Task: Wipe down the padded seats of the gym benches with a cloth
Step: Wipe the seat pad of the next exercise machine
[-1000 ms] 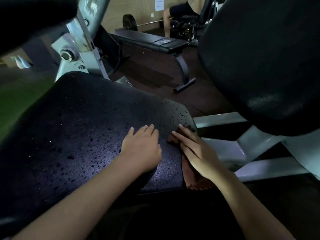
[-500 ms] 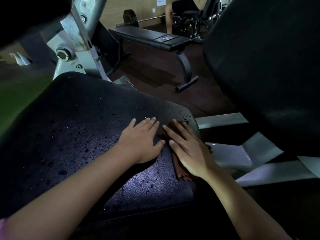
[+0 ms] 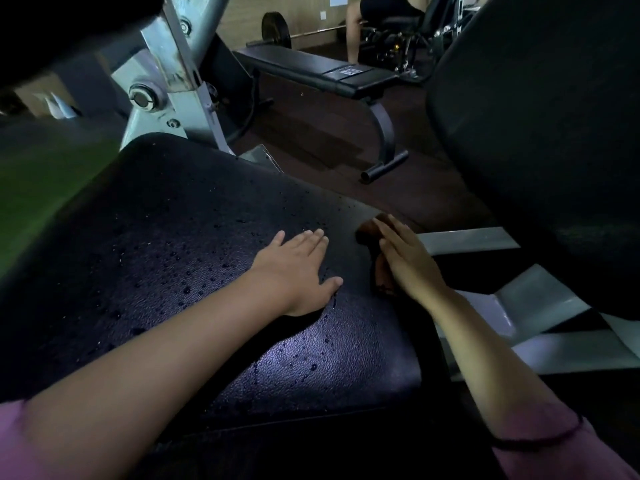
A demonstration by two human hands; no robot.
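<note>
Sliding the cloth point(image 3: 372, 233) farther up the seat point(image 3: 156, 258) edge, right hand point(image 3: 408, 261) flat-fingered on it; left hand point(image 3: 298, 271) flat beside, droplets remain.

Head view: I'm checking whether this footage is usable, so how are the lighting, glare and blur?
Head view: dim overall; a bluish glare patch on the wet padded seat picks out droplets; the green area at the left edge is blurred; the wide angle bends the frame edges. The left hand, right hand and brown cloth are reasonably sharp.
</note>
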